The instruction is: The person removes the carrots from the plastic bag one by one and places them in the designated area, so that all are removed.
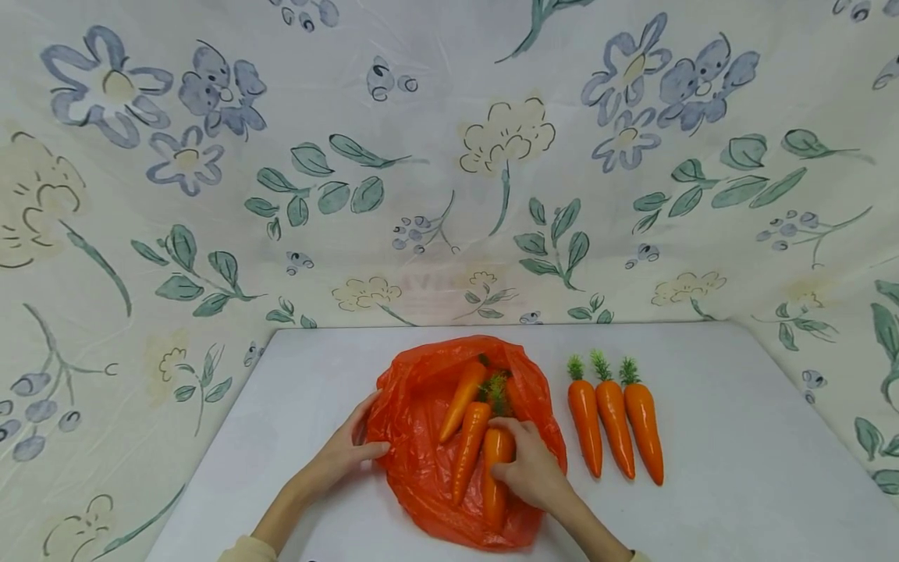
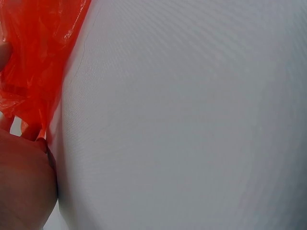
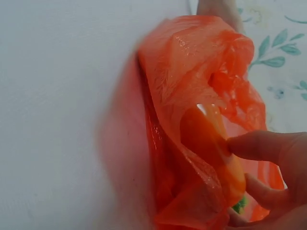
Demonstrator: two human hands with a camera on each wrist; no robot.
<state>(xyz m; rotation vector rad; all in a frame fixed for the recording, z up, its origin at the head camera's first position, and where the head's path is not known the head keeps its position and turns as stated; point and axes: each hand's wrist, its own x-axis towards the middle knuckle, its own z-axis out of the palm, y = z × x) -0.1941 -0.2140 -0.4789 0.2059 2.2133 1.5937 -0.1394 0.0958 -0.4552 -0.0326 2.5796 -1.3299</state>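
Observation:
A red plastic bag lies spread wide on the table, its mouth facing up. My left hand grips the bag's left side, with the thumb in front and the fingers partly hidden by the plastic; the left wrist view shows the thumb over the red film. Inside the bag, my right hand holds a carrot between thumb and fingers, near its thick top. The same carrot shows in the right wrist view, partly behind the plastic. Beside it in the bag lie a slim carrot and another carrot.
Right of the bag, three carrots with green tops lie side by side on the white table: a left one, a middle one and a right one. A flower-patterned cloth rises behind and along both sides.

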